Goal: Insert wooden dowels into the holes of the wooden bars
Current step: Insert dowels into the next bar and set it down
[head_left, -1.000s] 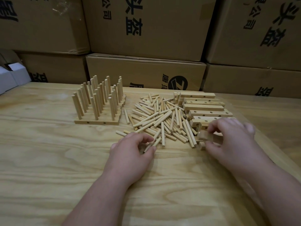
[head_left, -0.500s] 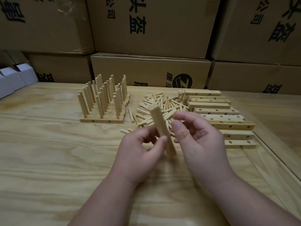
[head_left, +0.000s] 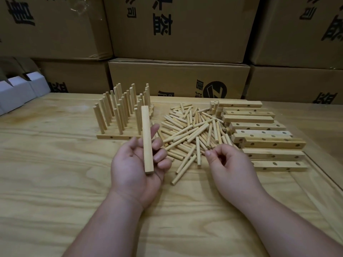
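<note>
Bar [head_left: 147,140] now lies in the left hand [head_left: 137,164] alone, fingers curled round it, above the worktop [head_left: 55,173] — half a second ago both hands held it. Right hand [head_left: 228,164], half-curled and empty, reaches the dowels [head_left: 193,130]: dowel pick-up looks next. Box [head_left: 178,80] print — Chinese characters, unreadable.
</note>
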Demonstrator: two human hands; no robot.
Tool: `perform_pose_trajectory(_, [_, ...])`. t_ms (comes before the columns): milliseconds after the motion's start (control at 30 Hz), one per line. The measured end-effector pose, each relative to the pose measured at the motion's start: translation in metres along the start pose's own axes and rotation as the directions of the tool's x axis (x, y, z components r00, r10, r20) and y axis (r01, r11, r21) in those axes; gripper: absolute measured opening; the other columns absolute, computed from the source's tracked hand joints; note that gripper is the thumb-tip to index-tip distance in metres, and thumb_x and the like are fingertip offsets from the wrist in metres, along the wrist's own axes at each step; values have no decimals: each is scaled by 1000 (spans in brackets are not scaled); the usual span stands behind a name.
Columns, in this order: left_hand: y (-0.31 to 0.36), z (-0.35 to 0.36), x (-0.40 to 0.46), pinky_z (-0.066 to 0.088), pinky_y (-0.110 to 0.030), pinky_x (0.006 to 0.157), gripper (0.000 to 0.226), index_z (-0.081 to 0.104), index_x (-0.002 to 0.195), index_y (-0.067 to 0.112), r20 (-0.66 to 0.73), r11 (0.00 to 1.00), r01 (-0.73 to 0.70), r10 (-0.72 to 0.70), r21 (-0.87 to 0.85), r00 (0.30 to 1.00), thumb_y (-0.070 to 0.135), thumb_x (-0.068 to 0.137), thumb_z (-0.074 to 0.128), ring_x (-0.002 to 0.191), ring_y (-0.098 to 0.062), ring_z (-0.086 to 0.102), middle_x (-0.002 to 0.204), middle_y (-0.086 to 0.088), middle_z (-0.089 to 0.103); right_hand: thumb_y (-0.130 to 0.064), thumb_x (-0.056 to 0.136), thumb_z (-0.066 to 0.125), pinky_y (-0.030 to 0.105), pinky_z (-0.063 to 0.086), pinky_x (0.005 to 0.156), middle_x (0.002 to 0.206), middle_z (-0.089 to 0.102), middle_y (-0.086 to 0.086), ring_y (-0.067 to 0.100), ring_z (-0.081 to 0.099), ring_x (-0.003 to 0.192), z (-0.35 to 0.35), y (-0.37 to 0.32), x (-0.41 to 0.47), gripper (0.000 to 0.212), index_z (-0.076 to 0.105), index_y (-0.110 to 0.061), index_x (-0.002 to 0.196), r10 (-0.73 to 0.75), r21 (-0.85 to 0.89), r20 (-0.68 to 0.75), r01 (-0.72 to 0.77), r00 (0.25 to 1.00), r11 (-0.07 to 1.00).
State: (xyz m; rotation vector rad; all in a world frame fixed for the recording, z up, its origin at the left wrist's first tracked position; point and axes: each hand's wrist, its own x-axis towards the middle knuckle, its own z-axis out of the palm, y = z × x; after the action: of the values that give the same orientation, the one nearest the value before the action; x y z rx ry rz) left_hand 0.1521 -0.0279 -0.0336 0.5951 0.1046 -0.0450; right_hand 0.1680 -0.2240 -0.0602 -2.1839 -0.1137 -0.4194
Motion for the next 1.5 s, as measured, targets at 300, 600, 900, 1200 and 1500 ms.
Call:
perform_pose_trajectory(300, [-15,2,3,35,-24,43,31,59,98,15,-41,985,1,6,174,999,40,103,42,52,-15,43,70,-2,52,-35,94,63,28,41,51,58,59,-18,4,54,55,3,-3,-2,20,62,-27,76,-14,-73,74,20,997,997])
perform_pose_trajectory(600, [-19,2,6,36,-24,42,39,71,107,7,-61,963,-4,21,268,998,35,103,44,54,-14,44,72,-1,52,-59,83,63,30,40,53,59,55,-9,5,52,57,12,-8,-2,28,55,-32,80,14,-265,22,-8,1000,964])
perform_pose_trajectory(900, [-21,6,3,38,-24,47,32,70,111,10,-79,958,-4,28,286,996,27,103,43,56,-14,45,72,-2,53,-37,84,63,23,35,47,57,62,-9,5,57,54,9,-13,-2,21,62,-26,66,101,-214,-32,-105,994,971])
perform_pose_trajectory(1200, [-16,2,4,32,-25,47,38,65,111,19,-60,962,-16,34,272,998,48,102,43,53,-12,41,67,2,49,-17,89,72,15,51,52,78,74,-1,12,69,57,-8,-18,-6,3,70,-19,87,162,415,-16,-141,987,899])
perform_pose_trajectory(1500, [-7,-3,4,38,-25,44,33,67,92,13,-19,924,28,-23,382,1000,34,98,42,54,-16,49,71,-2,54,-6,86,73,18,49,53,69,66,6,25,61,62,-7,-24,-15,19,73,-25,88,-2,456,-191,90,982,885])
